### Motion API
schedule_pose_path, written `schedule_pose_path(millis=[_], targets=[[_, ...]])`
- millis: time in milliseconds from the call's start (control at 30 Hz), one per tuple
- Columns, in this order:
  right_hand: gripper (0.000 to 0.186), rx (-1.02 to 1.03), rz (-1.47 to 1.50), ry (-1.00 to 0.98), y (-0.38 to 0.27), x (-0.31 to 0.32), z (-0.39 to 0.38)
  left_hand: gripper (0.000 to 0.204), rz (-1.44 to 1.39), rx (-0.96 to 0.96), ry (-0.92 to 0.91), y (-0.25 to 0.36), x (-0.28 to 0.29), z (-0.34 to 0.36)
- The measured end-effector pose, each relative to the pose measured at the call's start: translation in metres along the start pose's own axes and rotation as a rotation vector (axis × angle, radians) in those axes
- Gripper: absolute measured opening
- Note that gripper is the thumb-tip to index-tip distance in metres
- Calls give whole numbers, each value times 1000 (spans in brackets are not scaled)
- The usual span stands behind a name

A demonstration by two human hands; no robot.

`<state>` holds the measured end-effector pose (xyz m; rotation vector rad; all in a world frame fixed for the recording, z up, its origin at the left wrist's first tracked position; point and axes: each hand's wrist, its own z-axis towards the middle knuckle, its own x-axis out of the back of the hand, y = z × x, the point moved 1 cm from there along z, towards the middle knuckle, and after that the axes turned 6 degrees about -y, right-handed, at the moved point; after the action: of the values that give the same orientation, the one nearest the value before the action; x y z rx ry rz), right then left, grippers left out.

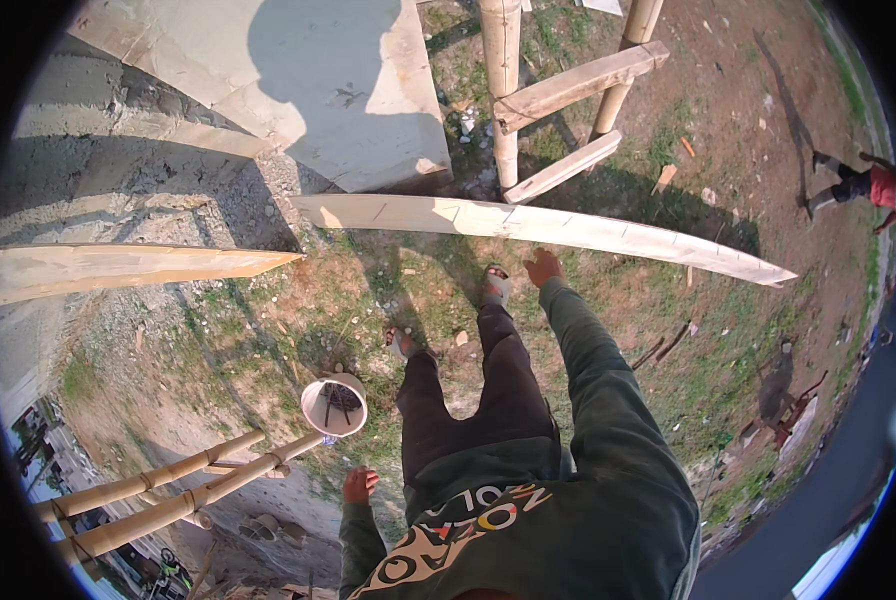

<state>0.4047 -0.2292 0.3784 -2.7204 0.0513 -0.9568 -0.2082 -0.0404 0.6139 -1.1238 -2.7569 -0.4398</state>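
Note:
My right arm reaches forward, and my right hand (543,267) is just short of the near edge of a long pale plank (568,229) with short dark marks along it. Its fingers look spread, holding nothing; I cannot tell whether a fingertip touches the wood. Low at my left side hangs my left hand (359,484), its fingers loosely apart with nothing in them. The nearest thing to it is a white bucket (314,415) with dark, thin pieces inside, standing on the ground ahead of it.
Another plank (138,268) extends in from the left. Bamboo posts with wooden rungs (578,85) stand ahead; bamboo poles (183,508) lean at lower left. A grey slab (388,130) carries my shadow. A person in red (890,190) is far right. Sticks (665,345) litter the grass.

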Motion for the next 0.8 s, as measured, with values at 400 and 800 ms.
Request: schedule_pose_path(millis=[400, 800], targets=[[19, 364, -597, 31, 52, 3, 178, 36, 363, 28, -18, -14, -104, -27], [11, 755, -530, -55, 105, 28, 16, 36, 809, -810, 431, 232, -116, -62]])
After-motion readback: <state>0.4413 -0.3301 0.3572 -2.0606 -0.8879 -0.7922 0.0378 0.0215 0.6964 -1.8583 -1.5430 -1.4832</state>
